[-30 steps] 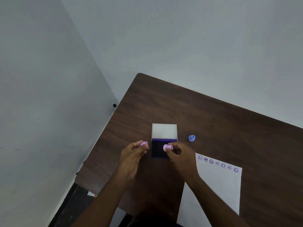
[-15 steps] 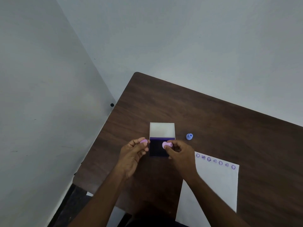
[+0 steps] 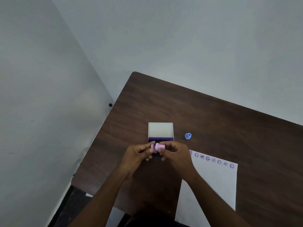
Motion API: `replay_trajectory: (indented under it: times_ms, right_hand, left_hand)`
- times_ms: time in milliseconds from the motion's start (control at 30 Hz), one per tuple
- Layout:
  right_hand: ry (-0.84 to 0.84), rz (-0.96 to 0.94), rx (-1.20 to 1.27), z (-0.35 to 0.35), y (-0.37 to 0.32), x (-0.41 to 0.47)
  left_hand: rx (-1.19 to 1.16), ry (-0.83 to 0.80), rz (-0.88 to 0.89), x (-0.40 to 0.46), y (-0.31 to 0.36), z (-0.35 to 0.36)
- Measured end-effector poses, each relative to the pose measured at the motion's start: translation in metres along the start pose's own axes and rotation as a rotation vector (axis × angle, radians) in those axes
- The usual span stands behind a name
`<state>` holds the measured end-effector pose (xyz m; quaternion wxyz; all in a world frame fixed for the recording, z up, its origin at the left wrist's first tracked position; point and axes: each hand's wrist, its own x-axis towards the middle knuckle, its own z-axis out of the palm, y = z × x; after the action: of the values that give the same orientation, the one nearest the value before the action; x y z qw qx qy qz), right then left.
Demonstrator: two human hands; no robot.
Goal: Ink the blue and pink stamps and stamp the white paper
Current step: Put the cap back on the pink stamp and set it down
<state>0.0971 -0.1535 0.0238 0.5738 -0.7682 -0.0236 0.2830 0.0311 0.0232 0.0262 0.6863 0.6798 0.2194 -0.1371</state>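
My right hand (image 3: pixel 174 153) pinches the pink stamp (image 3: pixel 159 146), held on its side above the ink pad (image 3: pixel 156 139). My left hand (image 3: pixel 138 154) pinches a small pink cap (image 3: pixel 152 146) right against the stamp's end. The ink pad's dark purple surface is mostly hidden by my fingers; its white lid (image 3: pixel 160 130) stands open behind. The blue stamp (image 3: pixel 187 135) stands on the table to the right of the pad. The white paper (image 3: pixel 211 182) lies to the right, with a row of purple prints along its top edge.
The dark wooden table (image 3: pixel 213 115) sits in a corner between grey walls. Its left edge and near left corner are close to my left arm. A small black dot (image 3: pixel 110 105) marks the left wall.
My hands have come together over the ink pad. The pink cap in my left hand now meets the end of the pink stamp in my right.
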Motion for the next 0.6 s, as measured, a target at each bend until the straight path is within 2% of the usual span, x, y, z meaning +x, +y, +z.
replay_trajectory:
  times_ms: [133, 267, 600]
  right_hand:
    - [-0.017, -0.036, 0.005, -0.001, -0.002, -0.002]
    - [-0.045, -0.019, -0.033, -0.004, -0.002, -0.002]
    - [-0.035, 0.032, -0.042, -0.014, -0.001, 0.002]
  left_hand:
    - [-0.123, 0.022, -0.024, 0.003, 0.006, 0.005]
    - [-0.041, 0.017, -0.018, 0.005, 0.006, 0.004]
    - [-0.094, -0.018, 0.052, 0.013, 0.016, 0.012]
